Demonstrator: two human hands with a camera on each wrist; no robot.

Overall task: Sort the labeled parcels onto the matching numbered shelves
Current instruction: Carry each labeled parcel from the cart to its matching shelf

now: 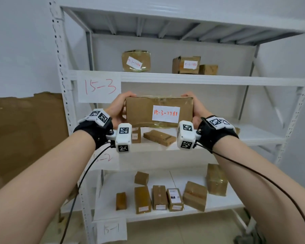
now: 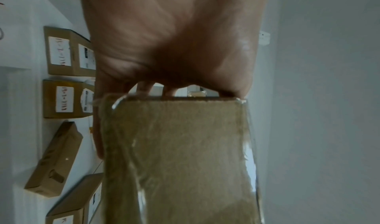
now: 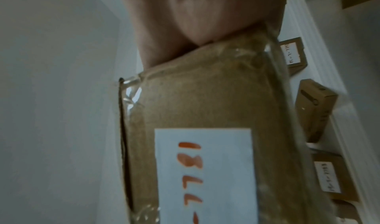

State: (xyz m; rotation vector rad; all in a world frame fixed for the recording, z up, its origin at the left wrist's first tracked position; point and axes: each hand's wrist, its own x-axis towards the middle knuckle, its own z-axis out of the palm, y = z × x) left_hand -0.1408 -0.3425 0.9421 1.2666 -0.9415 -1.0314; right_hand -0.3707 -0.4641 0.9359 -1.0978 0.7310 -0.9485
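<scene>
A taped brown cardboard parcel point(image 1: 144, 110) with a white label point(image 1: 165, 114) reading 15-3-7781 is held up in front of the white shelf unit, between the 15-3 shelf point(image 1: 183, 78) and the shelf below. My left hand point(image 1: 119, 107) grips its left end and my right hand point(image 1: 195, 106) grips its right end, fingers curled over the top edge. The left wrist view shows the parcel point(image 2: 176, 154) under my left hand point(image 2: 170, 40). In the right wrist view my right hand point(image 3: 197, 19) presses against the parcel point(image 3: 205, 97) end, with the label point(image 3: 203, 170) below.
Paper tags mark shelves 15-3 point(image 1: 99, 86), 15-2 point(image 1: 104, 157) and 15-1 point(image 1: 111, 230). Three parcels point(image 1: 136, 61) stand on the 15-3 shelf, with free room between and to the right. Several parcels point(image 1: 159, 137) lie on the lower shelves. Flat cardboard point(image 1: 25, 129) leans against the left wall.
</scene>
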